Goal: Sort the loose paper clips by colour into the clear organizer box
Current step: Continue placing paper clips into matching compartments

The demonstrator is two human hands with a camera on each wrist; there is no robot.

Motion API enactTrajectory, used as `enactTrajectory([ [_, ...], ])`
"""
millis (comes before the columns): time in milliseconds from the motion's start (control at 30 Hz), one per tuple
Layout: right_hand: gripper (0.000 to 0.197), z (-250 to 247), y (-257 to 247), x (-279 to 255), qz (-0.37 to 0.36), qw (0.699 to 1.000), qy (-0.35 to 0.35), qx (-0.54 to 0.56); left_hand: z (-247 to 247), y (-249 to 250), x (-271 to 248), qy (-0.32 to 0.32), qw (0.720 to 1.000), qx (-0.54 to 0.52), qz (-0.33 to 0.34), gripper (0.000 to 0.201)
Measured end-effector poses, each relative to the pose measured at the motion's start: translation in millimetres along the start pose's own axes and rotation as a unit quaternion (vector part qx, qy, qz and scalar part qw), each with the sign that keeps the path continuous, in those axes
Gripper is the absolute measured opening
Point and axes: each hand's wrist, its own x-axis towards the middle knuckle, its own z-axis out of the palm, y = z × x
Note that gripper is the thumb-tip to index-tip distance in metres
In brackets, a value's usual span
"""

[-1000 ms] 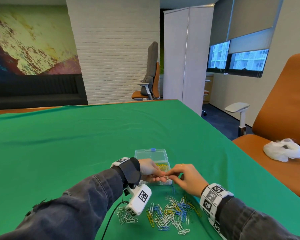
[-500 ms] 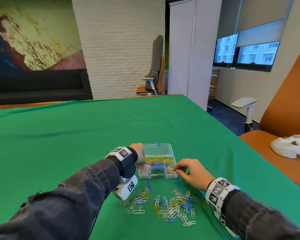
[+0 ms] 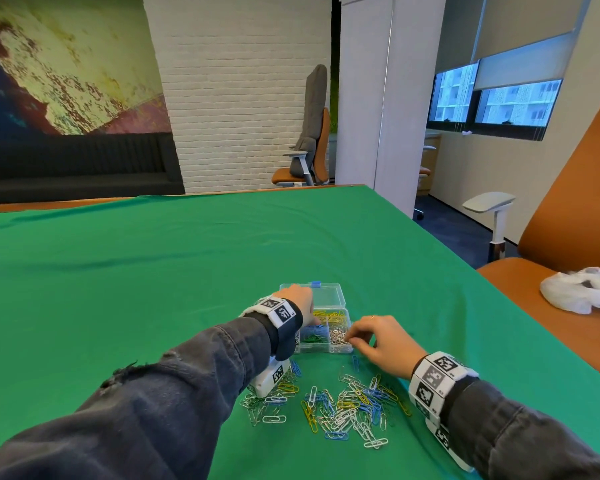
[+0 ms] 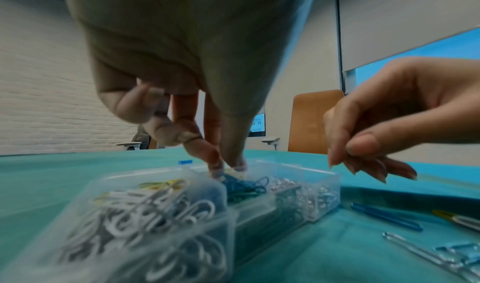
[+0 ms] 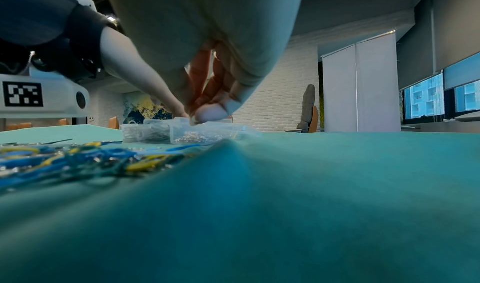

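Observation:
The clear organizer box (image 3: pixel 321 348) stands on the green cloth with its lid (image 3: pixel 326 292) folded back. Its compartments hold yellow, blue, green, white and silver clips. My left hand (image 3: pixel 314 320) reaches in from the left. In the left wrist view its thumb and forefinger (image 4: pixel 228 169) pinch a blue clip on top of the blue heap. My right hand (image 3: pixel 351 341) hovers over the silver compartment at the box's right front, thumb pressed to bunched fingertips (image 5: pixel 202 117); no clip shows between them (image 4: pixel 363 164). Loose mixed clips (image 3: pixel 347 407) lie in front of the box.
A smaller cluster of clips (image 3: pixel 267 403) lies under my left wrist camera (image 3: pixel 269 379). The table's right edge runs diagonally close by. Beyond it stands an orange chair (image 3: pixel 568 237) with a white plastic bag (image 3: pixel 579 294) on its seat. Bare green cloth (image 3: pixel 153 271) stretches left and back.
A second ago both hands met fingertip to fingertip in front of the box. The left has since gone into the blue compartment, and the right has shifted over the silver one.

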Motion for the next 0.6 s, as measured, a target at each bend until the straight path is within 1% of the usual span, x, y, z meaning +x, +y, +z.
enactTrajectory([
  [67,0.013,0,1,0,-0.002,1.000,0.000,-0.002,4,5,2,0.007,1.000,0.022,0.011,0.029],
  [167,0.013,0,0,1,-0.002,1.000,-0.003,-0.004,3,9,5,0.006,0.999,0.008,0.047,0.013],
  [233,0.013,-1,0,0,-0.002,1.000,-0.002,-0.003,-3,10,4,0.006,0.998,-0.017,0.059,0.013],
  [333,0.013,-2,-2,1,-0.004,1.000,-0.004,-0.006,-12,0,-2,0.030,0.997,-0.052,0.055,0.015],
  [367,0.012,-2,-2,1,-0.006,1.000,-0.004,-0.007,-15,-6,-5,0.027,0.997,-0.056,0.052,0.017],
  [500,0.012,-2,-2,0,-0.007,1.000,-0.006,-0.010,-23,-38,-25,-0.053,0.998,-0.040,0.023,0.026],
  [600,0.012,-2,-2,0,-0.006,1.000,-0.009,-0.012,-19,-59,-43,-0.055,0.998,-0.041,0.012,0.021],
])
